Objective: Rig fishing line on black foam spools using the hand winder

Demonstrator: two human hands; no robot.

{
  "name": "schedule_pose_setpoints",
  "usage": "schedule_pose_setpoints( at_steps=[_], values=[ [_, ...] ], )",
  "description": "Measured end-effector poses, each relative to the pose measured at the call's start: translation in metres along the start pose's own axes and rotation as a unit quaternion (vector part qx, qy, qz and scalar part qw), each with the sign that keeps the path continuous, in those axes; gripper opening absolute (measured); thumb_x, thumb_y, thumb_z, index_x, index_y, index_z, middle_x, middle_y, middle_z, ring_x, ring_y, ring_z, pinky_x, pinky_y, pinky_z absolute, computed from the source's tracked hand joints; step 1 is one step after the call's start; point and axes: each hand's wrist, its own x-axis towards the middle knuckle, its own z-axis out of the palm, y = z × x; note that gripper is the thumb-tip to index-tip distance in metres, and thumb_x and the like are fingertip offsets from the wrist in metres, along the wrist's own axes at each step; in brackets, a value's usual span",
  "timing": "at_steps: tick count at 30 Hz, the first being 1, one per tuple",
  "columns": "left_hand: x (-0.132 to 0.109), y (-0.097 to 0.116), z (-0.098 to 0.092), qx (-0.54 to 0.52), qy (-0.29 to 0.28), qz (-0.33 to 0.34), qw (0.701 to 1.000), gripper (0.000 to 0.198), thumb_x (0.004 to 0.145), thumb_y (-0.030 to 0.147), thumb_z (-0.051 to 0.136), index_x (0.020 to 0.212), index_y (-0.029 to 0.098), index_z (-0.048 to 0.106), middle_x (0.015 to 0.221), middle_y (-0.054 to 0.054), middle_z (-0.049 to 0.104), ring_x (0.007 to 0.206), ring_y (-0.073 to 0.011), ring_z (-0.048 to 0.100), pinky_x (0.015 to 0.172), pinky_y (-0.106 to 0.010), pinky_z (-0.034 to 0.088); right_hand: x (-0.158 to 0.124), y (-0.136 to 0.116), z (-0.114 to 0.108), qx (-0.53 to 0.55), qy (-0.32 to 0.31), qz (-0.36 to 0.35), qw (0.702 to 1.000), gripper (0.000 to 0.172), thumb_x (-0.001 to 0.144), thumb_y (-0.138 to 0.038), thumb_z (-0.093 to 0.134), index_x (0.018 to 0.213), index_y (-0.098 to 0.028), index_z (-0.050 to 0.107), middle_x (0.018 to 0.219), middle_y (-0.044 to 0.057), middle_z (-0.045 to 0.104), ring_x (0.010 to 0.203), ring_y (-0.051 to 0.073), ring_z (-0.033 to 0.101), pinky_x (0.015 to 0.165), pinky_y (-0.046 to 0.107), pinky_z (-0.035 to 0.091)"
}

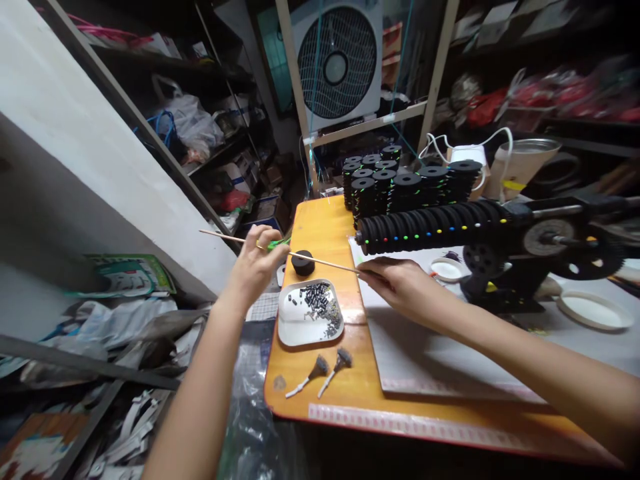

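Both hands on a thin pale wooden stick (pixel 327 264), held nearly level above an orange table (pixel 325 227).
Left hand (pixel 255 263) closed around the stick near mid-length; right hand (pixel 395 283) pinching the 3 o'clock tip, fingertips pressed together. Directly beneath the stick, between the hands: black round puck (pixel 303 263). At 6 o'clock of the puck: white square dish (pixel 293 330) of small black cylinders. At 1 o'clock of the right hand: spindle of black foam discs (pixel 430 227).

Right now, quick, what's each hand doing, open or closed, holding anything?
Left hand: closed on the thin wooden stick, with a green item in its fingers too.
Right hand: closed, pinching the stick's other end.
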Motion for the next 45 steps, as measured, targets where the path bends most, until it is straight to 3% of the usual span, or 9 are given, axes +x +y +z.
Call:
schedule_pose_setpoints(
  at_steps=[7, 10, 12, 18, 23, 32, 38, 42, 45],
  values=[
    [-0.019, -0.079, -0.003, -0.022, 0.003, -0.020, 1.000, 0.026, 0.093, 0.017, 0.042, 0.100, 0.023, 0.066, 0.104, -0.010, 0.055, 0.102, -0.0250, 0.057, 0.103, -0.060, 0.041, -0.011, 0.022, -0.009, 0.012, 0.024, 0.045, 0.999, 0.026, 0.093, -0.026, 0.047, 0.104, -0.019, 0.070, 0.091, 0.008, 0.074, 0.075, 0.020, 0.067, 0.067, 0.031, 0.050],
    [-0.020, -0.098, -0.002, -0.043, 0.010, -0.025, 0.999, 0.027, 0.094, 0.021, 0.040, 0.098, 0.022, 0.066, 0.104, -0.010, 0.057, 0.099, -0.0247, 0.061, 0.093, -0.052, 0.052, -0.012, 0.028, -0.008, 0.046, 0.029, 0.066, 0.996, 0.027, 0.092, -0.026, 0.047, 0.104, -0.019, 0.070, 0.083, 0.006, 0.074, 0.070, 0.017, 0.067, 0.062, 0.028, 0.050],
    [-0.017, -0.100, 0.002, -0.063, 0.008, -0.020, 0.998, 0.026, 0.094, 0.022, 0.040, 0.097, 0.023, 0.066, 0.106, -0.010, 0.058, 0.102, -0.0242, 0.062, 0.093, -0.049, 0.053, -0.012, 0.030, -0.006, 0.072, 0.030, 0.079, 0.994, 0.027, 0.091, -0.027, 0.047, 0.104, -0.019, 0.070, 0.080, 0.005, 0.073, 0.067, 0.016, 0.066, 0.061, 0.027, 0.051],
    [0.005, -0.077, 0.028, -0.129, -0.009, 0.021, 0.991, 0.029, 0.096, 0.016, 0.036, 0.096, 0.022, 0.064, 0.113, -0.008, 0.061, 0.125, -0.0211, 0.055, 0.113, -0.050, 0.036, -0.012, 0.037, -0.003, 0.146, 0.041, 0.122, 0.981, 0.031, 0.093, -0.036, 0.045, 0.100, -0.019, 0.070, 0.071, 0.003, 0.069, 0.055, 0.013, 0.061, 0.055, 0.026, 0.051],
    [0.021, -0.063, 0.046, -0.162, -0.002, 0.043, 0.986, 0.029, 0.098, 0.014, 0.030, 0.101, 0.019, 0.059, 0.119, -0.011, 0.061, 0.131, -0.0190, 0.050, 0.108, -0.042, 0.045, -0.013, 0.044, 0.000, 0.187, 0.048, 0.145, 0.970, 0.033, 0.090, -0.041, 0.049, 0.096, -0.018, 0.071, 0.065, 0.003, 0.066, 0.054, 0.013, 0.060, 0.054, 0.027, 0.050],
    [0.055, -0.032, 0.102, -0.172, -0.115, 0.146, 0.967, 0.032, 0.093, 0.003, 0.037, 0.097, 0.020, 0.064, 0.121, -0.010, 0.065, 0.131, -0.0201, 0.049, 0.109, -0.048, 0.042, -0.013, 0.044, 0.005, 0.265, 0.069, 0.195, 0.942, 0.035, 0.087, -0.047, 0.052, 0.090, -0.018, 0.072, 0.066, 0.003, 0.065, 0.052, 0.013, 0.056, 0.051, 0.027, 0.049],
    [0.062, -0.014, 0.134, -0.166, -0.150, 0.160, 0.961, 0.029, 0.088, 0.002, 0.048, 0.097, 0.020, 0.069, 0.126, -0.011, 0.065, 0.133, -0.0216, 0.047, 0.105, -0.041, 0.047, -0.016, 0.039, 0.012, 0.315, 0.082, 0.210, 0.922, 0.036, 0.088, -0.048, 0.054, 0.093, -0.017, 0.071, 0.069, 0.003, 0.064, 0.054, 0.012, 0.054, 0.052, 0.027, 0.047],
    [0.056, -0.006, 0.136, -0.166, -0.149, 0.147, 0.964, 0.040, 0.085, -0.003, 0.046, 0.108, 0.022, 0.067, 0.134, -0.009, 0.060, 0.132, -0.0204, 0.048, 0.103, -0.039, 0.049, -0.016, 0.036, 0.013, 0.331, 0.088, 0.211, 0.916, 0.036, 0.088, -0.049, 0.055, 0.094, -0.017, 0.071, 0.071, 0.004, 0.065, 0.056, 0.012, 0.054, 0.053, 0.027, 0.047],
    [0.058, 0.002, 0.118, -0.170, -0.129, 0.138, 0.967, 0.050, 0.081, -0.008, 0.039, 0.115, 0.020, 0.063, 0.135, -0.011, 0.058, 0.134, -0.0206, 0.046, 0.104, -0.040, 0.048, -0.016, 0.037, 0.013, 0.340, 0.087, 0.212, 0.912, 0.037, 0.088, -0.050, 0.056, 0.094, -0.017, 0.071, 0.071, 0.004, 0.065, 0.056, 0.012, 0.054, 0.054, 0.027, 0.047]
  ],
)
